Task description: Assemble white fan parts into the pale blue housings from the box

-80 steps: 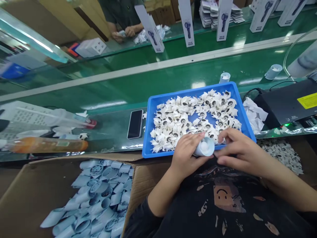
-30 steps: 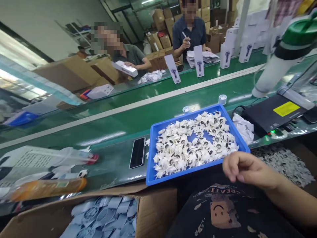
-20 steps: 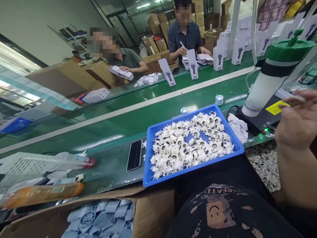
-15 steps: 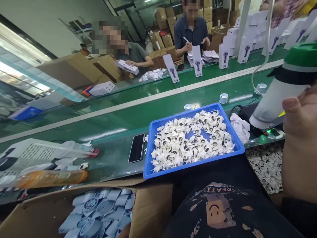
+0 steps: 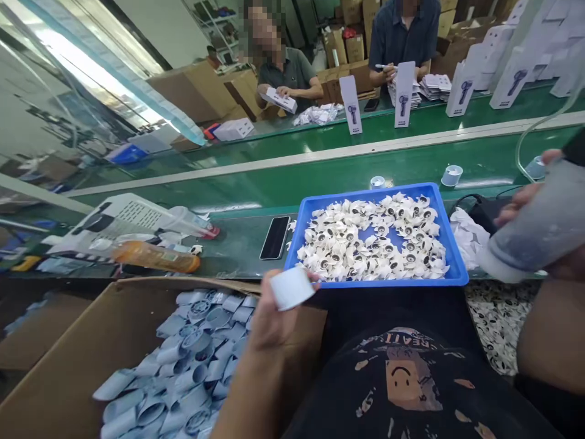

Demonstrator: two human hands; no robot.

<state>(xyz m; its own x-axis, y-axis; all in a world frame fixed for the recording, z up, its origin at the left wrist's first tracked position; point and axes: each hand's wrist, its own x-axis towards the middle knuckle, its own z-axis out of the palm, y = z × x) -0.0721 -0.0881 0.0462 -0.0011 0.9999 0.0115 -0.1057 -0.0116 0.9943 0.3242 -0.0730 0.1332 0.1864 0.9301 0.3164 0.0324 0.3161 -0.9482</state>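
Observation:
My left hand (image 5: 274, 317) is closed around a pale plastic cup-shaped housing (image 5: 292, 288), above the right edge of an open cardboard box (image 5: 59, 353). Inside that box lie many similar light-blue housings (image 5: 183, 372). My right hand (image 5: 518, 204) is at the right edge, wrapped round a cloudy white bottle-shaped thing (image 5: 534, 228) with a dark upper part, tilted with its pale end to the lower left. Between my hands, a blue tray (image 5: 457, 271) carries many small white fan impellers (image 5: 365, 256).
A phone (image 5: 275, 238) lies left of the tray. An orange bottle (image 5: 155, 256) and a white perforated basket (image 5: 132, 222) are further left. Across the green conveyor (image 5: 256, 167), two people handle white cartons; upright cartons (image 5: 404, 100) line its far side. Crumpled paper (image 5: 468, 238) sits right of the tray.
My left hand has come up out of the box with a housing. My right hand's bottle-shaped thing has tipped further and dropped lower. The view has swung left.

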